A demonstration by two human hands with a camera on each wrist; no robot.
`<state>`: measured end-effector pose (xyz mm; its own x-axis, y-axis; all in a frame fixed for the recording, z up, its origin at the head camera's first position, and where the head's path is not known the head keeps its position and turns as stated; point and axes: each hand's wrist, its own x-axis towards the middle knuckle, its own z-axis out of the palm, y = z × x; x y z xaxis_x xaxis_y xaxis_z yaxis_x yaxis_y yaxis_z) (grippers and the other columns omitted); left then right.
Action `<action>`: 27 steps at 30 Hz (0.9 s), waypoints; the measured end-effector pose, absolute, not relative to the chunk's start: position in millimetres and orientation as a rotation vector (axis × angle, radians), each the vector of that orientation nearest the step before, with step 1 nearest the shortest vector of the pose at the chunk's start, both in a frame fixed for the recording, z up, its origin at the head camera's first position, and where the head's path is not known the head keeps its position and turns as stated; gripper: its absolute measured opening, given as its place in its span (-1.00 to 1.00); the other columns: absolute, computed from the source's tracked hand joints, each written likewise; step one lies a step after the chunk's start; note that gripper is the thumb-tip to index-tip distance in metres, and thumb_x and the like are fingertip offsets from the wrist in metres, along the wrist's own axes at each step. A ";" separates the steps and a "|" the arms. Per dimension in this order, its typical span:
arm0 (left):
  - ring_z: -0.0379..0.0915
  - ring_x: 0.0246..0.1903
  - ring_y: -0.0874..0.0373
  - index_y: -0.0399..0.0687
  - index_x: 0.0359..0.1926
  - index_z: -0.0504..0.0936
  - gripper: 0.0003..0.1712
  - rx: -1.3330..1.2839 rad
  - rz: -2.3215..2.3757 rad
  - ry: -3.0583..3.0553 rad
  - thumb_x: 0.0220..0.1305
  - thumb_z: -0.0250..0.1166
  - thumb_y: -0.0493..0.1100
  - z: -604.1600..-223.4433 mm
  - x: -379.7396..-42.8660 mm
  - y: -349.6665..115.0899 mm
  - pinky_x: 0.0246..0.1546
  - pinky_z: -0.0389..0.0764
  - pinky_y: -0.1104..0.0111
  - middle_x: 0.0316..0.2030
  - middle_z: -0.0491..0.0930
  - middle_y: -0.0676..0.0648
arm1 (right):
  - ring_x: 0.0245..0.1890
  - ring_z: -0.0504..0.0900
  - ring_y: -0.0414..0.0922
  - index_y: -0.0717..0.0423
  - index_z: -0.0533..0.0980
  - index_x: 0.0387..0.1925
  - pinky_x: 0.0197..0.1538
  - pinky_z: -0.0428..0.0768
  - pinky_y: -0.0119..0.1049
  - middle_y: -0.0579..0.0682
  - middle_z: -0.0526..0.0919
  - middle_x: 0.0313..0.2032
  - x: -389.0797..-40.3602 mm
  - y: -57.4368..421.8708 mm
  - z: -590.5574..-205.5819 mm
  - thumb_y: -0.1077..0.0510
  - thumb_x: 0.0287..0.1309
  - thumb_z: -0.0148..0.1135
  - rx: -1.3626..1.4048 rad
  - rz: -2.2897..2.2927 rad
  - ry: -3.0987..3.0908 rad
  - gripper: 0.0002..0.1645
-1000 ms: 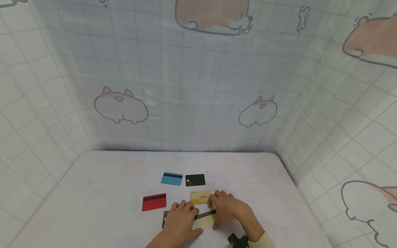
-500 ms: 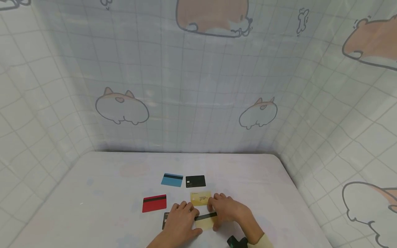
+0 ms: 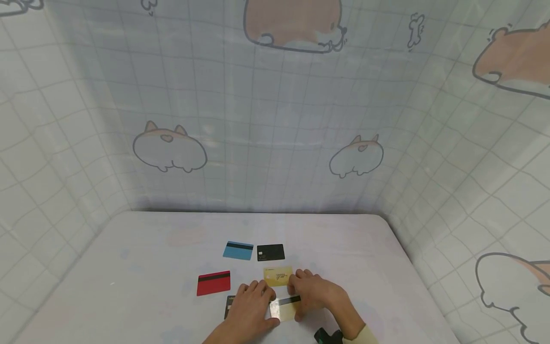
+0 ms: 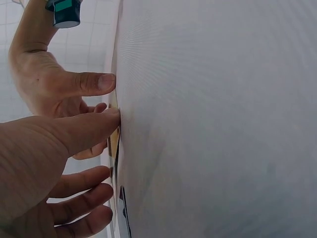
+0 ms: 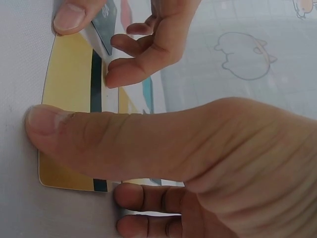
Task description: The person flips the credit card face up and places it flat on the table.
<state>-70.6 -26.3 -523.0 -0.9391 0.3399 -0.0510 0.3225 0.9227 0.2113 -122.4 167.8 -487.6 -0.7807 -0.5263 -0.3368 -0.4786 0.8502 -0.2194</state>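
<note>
A pale yellow bank card (image 3: 287, 311) with a black magnetic stripe lies striped side up between my hands at the table's near side. My left hand (image 3: 251, 308) holds its left end, thumb at the near edge and index finger at the far edge. At the right end, my right hand (image 3: 319, 292) grips it the same way. The right wrist view shows my right thumb (image 5: 49, 121) across the card's face. Just beyond is a gold card (image 3: 277, 276) with script on it, its right edge close to my right fingers. A dark grey card (image 3: 229, 303) is partly hidden behind my left hand.
A red card (image 3: 213, 283) lies to the left, stripe up. Farther back, a blue card (image 3: 238, 250) and a black VIP card (image 3: 270, 252) lie side by side on the white table (image 3: 142, 267). Patterned cloth walls (image 3: 266, 167) enclose the back and sides.
Both hands stay at the ends of the pale yellow card. A bright glare now shows on its left part. The view has shifted slightly.
</note>
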 end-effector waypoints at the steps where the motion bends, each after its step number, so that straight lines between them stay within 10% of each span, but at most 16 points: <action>1: 0.32 -0.21 0.07 0.18 -0.10 0.64 -0.41 0.520 0.310 2.995 -0.12 0.53 0.32 -523.1 -70.6 -26.4 0.02 0.47 -0.02 -0.19 0.53 0.05 | -0.22 0.32 -0.25 -0.21 0.46 -0.19 -0.06 0.48 -0.21 -0.28 0.36 -0.28 -122.2 167.7 -487.6 -0.09 -0.26 0.70 -0.747 -0.174 2.638 -0.38; 27: 0.35 -0.14 0.04 0.24 0.01 0.69 -0.33 0.575 0.280 2.970 -0.13 0.50 0.39 -521.1 -73.5 -29.6 0.11 0.38 -0.09 -0.12 0.58 0.06 | -0.23 0.33 -0.24 -0.25 0.43 -0.22 -0.08 0.46 -0.20 -0.28 0.37 -0.27 -123.3 169.1 -487.4 -0.12 -0.22 0.66 -0.737 -0.172 2.624 -0.42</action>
<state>-73.5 -29.6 -521.1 -0.9233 0.3784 -0.0661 0.3594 0.9117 0.1992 -123.3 169.1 -487.4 -0.7775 -0.5221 -0.3508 -0.4719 0.8529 -0.2233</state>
